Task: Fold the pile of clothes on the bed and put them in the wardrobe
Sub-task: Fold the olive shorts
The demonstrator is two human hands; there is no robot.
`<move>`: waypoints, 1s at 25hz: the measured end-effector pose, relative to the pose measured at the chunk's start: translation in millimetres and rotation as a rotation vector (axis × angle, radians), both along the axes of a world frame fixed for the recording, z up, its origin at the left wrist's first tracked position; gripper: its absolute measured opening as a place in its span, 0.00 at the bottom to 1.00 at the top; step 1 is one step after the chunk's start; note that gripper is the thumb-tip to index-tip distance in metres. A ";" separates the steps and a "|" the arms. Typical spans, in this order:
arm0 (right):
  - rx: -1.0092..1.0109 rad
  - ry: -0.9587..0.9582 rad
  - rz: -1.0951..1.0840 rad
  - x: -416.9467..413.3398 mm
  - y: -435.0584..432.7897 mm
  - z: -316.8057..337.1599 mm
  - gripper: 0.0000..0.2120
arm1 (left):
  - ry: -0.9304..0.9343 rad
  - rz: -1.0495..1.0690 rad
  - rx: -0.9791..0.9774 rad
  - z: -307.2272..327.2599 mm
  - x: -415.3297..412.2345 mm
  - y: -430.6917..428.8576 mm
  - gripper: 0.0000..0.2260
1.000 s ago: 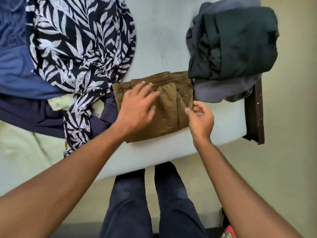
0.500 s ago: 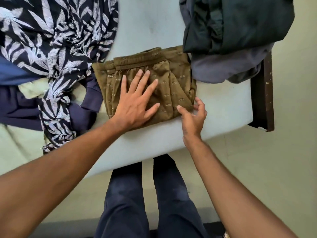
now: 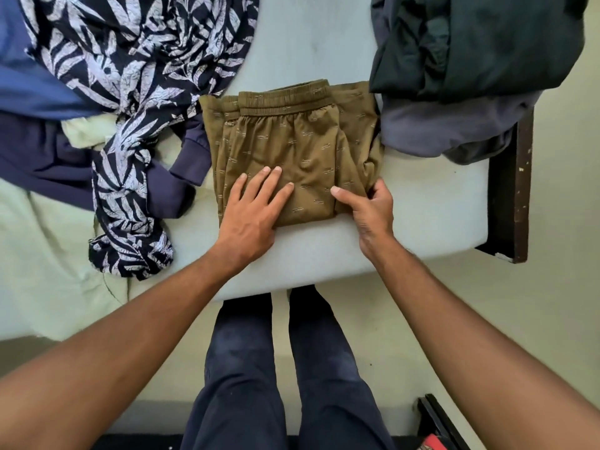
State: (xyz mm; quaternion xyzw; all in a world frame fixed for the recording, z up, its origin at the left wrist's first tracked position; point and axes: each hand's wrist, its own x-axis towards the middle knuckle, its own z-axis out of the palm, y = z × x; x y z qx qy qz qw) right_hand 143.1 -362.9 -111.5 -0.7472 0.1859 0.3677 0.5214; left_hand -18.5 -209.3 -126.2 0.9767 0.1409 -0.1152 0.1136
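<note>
Lying folded into a compact rectangle, the brown shorts (image 3: 292, 151) sit near the front edge of the bed (image 3: 422, 206), a little above the middle of the view, with the elastic waistband at their twelve o'clock side and small pale marks printed across the cloth. The left hand (image 3: 253, 209) rests flat on the shorts' seven o'clock corner, fingers straight and slightly spread, pressing the cloth down and holding nothing. The right hand (image 3: 370, 209) is at the five o'clock corner: its thumb lies on top of the cloth and its fingers curl round the folded edge, so it pinches the layers there, though how far the fingers reach underneath is hard to see.

At the shorts' nine o'clock, touching their left edge, lies a navy garment (image 3: 48, 157) with a cuff showing. A leaf-print garment (image 3: 136, 76) in dark blue and white is draped over it, running from eleven o'clock down to eight o'clock. A plain blue cloth (image 3: 29, 82) lies beyond that at the far left, and a pale green sheet (image 3: 48, 254) covers the bed at eight o'clock.

At two o'clock a dark green garment (image 3: 487, 43) sits folded on top of a grey garment (image 3: 438, 125), whose edge meets the shorts' right side. A dark wooden bed frame (image 3: 509, 196) shows at three o'clock. At six o'clock the person's legs in dark blue trousers (image 3: 292, 368) stand against the bed.
</note>
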 end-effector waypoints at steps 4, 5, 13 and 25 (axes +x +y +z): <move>-0.076 0.022 -0.025 5.9 6.7 9.4 0.23 | -0.053 0.071 -0.111 14.2 -2.9 -0.2 0.34; -0.103 0.029 -0.030 8.7 7.2 12.4 0.21 | -0.085 0.140 -0.207 19.4 -4.5 0.2 0.33; 0.009 0.187 -0.159 -3.9 -13.1 9.5 0.18 | -0.224 1.651 -0.936 35.7 -20.7 -17.2 0.30; -0.104 -0.014 -0.115 -29.7 39.0 53.9 0.24 | -0.359 1.861 -1.017 83.9 -10.4 2.4 0.19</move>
